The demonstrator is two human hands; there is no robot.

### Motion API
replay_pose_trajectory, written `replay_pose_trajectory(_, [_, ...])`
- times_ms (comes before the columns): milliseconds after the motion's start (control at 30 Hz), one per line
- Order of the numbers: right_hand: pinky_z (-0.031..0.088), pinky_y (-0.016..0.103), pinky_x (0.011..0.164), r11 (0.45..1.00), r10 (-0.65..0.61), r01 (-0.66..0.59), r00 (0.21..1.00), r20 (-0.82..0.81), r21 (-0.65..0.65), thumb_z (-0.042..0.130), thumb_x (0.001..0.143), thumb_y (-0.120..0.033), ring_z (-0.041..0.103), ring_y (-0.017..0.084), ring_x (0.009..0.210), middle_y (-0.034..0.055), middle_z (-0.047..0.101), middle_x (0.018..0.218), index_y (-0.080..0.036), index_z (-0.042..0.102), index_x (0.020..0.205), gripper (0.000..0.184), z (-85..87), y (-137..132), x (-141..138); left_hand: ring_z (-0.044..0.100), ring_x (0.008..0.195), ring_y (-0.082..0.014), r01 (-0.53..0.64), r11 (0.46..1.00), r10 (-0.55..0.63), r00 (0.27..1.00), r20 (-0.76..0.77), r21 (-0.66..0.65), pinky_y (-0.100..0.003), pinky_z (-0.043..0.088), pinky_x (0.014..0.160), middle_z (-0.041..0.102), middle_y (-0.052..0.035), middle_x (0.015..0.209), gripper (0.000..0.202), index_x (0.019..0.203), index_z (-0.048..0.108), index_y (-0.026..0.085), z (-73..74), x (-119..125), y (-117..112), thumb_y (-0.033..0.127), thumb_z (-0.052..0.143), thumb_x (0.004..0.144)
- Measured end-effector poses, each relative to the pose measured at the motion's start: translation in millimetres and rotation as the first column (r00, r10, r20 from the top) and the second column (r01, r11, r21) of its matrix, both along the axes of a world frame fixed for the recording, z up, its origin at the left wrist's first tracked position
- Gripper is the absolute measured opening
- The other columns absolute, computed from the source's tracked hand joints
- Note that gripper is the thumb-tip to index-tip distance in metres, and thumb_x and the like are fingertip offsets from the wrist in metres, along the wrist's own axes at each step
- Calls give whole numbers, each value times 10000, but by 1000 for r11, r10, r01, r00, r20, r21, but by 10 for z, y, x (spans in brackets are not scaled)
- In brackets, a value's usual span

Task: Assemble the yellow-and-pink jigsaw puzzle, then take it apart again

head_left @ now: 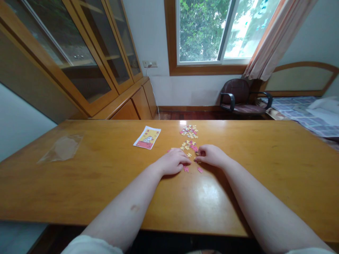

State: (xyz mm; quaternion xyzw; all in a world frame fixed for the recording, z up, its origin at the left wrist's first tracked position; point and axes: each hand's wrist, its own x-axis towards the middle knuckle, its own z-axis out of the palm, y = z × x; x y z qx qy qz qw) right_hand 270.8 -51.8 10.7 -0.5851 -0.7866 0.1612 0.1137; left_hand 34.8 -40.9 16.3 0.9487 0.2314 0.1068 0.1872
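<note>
Both my hands rest on the wooden table [79, 176] near its middle. My left hand [173, 161] lies knuckles up with its fingers curled, fingertips at small jigsaw pieces. My right hand [212, 155] is curled too and pinches a small piece at its fingertips. Two pink pieces [192, 169] lie just in front of my hands. A loose heap of yellow and pink puzzle pieces [189, 135] spreads beyond them. A printed picture card [147, 137] lies flat to the left of the heap.
A clear plastic bag [62, 148] lies on the table's left part. Wooden glass-door cabinets [87, 63] line the left wall. A dark office chair [241, 100] stands under the window, and a bed [312, 113] is at the right.
</note>
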Motion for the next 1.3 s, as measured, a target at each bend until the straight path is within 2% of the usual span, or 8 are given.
replay_pose_trajectory(167, [329,258,529,995,-49,55,996,73,-80,707,728,-420,547,154,593,16,650,654,-215,636,678,223,-5,63,112,575,1014,-200,48,998,-48,999,-6,-47,-375,379,982,735,9,1016,338,945,756,293,-3,24,-21,111,517,790])
replay_pose_trajectory(267, [358,256,549,993,-113,115,991,68,-32,687,741,-357,572,161,631,25,667,693,-210,657,704,154,29,84,202,588,1002,-192,5,999,-5,1000,-9,-40,-368,385,985,733,3,1008,321,922,757,277,-5,17,0,112,512,798])
replay_pose_trajectory(433, [449,292,805,977,43,-35,998,-36,211,537,846,-238,631,194,853,73,715,937,-189,736,920,217,9,85,195,544,1147,-215,-121,993,121,993,-12,14,-428,334,1067,667,-17,1218,391,1135,683,264,-30,2,22,121,517,812])
replay_pose_trajectory(667, [446,317,850,960,208,-205,978,5,191,522,895,-272,619,198,864,69,702,952,-212,782,847,271,-31,66,97,479,1249,-238,-138,990,138,988,-71,-4,-551,200,1145,636,-16,1276,394,1172,655,285,-73,0,18,162,558,811])
replay_pose_trajectory(800, [435,342,873,964,171,-176,984,44,200,514,907,-263,602,215,915,95,680,1013,-206,744,1064,284,-44,83,69,484,1248,-230,-156,988,155,986,-68,-5,-547,208,1146,635,-18,1278,393,1162,659,281,-86,-6,28,143,541,814])
replay_pose_trajectory(933, [423,365,895,972,166,-177,983,77,156,472,936,-286,587,220,934,97,665,1025,-238,742,1069,305,-59,77,37,493,1241,-226,-160,987,160,985,-64,-8,-545,219,1144,637,-24,1273,396,1160,659,273,-83,-11,30,132,536,812])
replay_pose_trajectory(1100, [280,535,1056,979,23,-53,988,151,196,488,919,-497,394,344,1290,104,427,1465,-325,598,1297,430,-119,42,7,506,1227,-212,-170,986,169,984,-54,-4,-520,221,1152,644,-20,1258,407,1174,653,276,-75,-19,29,129,527,816])
replay_pose_trajectory(1300, [120,601,1125,978,-51,13,982,180,206,429,930,-552,217,373,1418,77,299,1557,-327,558,1337,483,-199,87,-45,517,1214,-208,-175,985,174,983,-64,-8,-506,224,1153,651,-18,1245,410,1167,659,280,-46,-8,22,125,522,813])
